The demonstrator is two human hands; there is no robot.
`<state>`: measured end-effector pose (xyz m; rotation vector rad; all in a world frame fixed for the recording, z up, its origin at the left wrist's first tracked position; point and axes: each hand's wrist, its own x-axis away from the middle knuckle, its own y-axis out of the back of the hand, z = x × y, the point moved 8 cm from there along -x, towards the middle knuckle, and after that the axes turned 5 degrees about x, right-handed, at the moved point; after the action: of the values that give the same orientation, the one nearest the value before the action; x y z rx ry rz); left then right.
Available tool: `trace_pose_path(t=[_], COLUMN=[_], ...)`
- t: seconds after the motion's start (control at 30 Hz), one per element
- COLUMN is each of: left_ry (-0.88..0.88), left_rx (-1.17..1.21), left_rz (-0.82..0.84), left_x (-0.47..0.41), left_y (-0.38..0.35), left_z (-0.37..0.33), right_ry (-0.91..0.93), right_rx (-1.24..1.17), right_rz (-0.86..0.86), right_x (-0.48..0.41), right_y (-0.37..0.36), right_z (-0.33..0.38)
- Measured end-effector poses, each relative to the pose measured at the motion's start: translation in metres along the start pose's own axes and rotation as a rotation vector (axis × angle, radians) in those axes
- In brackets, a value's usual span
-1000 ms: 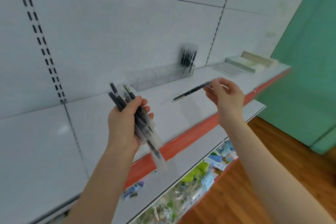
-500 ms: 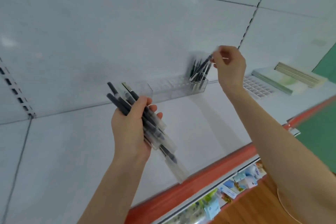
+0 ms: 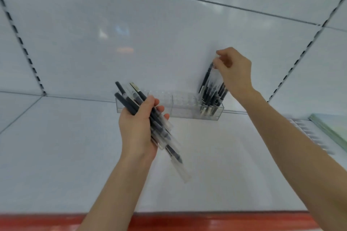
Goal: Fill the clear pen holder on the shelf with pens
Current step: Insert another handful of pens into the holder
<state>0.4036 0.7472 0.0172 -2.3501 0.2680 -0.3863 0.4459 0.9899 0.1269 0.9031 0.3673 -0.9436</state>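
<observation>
- Left hand [image 3: 138, 133] grips a bundle of slim dark pens [image 3: 150, 122] with clear caps.
- Right hand [image 3: 234, 73] pinches one pen [image 3: 206, 78] above the clear compartmented pen holder [image 3: 180, 105] on the white shelf [image 3: 216, 165].

bare left hand [image 3: 139, 133] and bare right hand [image 3: 236, 75], forearms uncovered to the frame edge.
</observation>
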Motion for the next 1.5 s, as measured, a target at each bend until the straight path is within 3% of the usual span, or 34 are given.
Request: trace_pose_path(t=[0.27,0.63,0.83,0.93,1.0,1.1,1.2,1.5], left_ry=[-0.063,-0.065,-0.055,-0.055,-0.066,-0.103,-0.130,-0.206], left_rx=[-0.012,-0.019,-0.021,-0.002,0.035,0.079,0.095,0.105], left_rz=[-0.031,0.033,0.042,0.050,0.051,0.045,0.041,0.012], left_x=[0.008,0.002,-0.002,-0.006,-0.008,-0.012,-0.014,-0.017], left_y=[-0.014,-0.030,-0.029,-0.029,-0.029,-0.029,-0.028,-0.019], left_z=[0.010,0.009,0.005,0.002,-0.002,-0.006,-0.008,-0.010], right_ry=[0.096,0.215,0.189,0.153,0.007,-0.157,-0.150,-0.145], right_rx=[0.061,0.439,0.486,0.299,0.037,-0.218,-0.241,-0.273], right_rz=[0.148,0.255,0.353,0.222,0.221,0.551,0.791,0.757], right_x=[-0.013,-0.012,-0.010,0.011,0.036,0.089,0.128,0.138], right_y=[-0.007,-0.032,-0.038,-0.017,-0.005,-0.018,-0.033,-0.033], right_z=[-0.003,-0.007,-0.006,0.017,0.028,0.046,0.060,0.064])
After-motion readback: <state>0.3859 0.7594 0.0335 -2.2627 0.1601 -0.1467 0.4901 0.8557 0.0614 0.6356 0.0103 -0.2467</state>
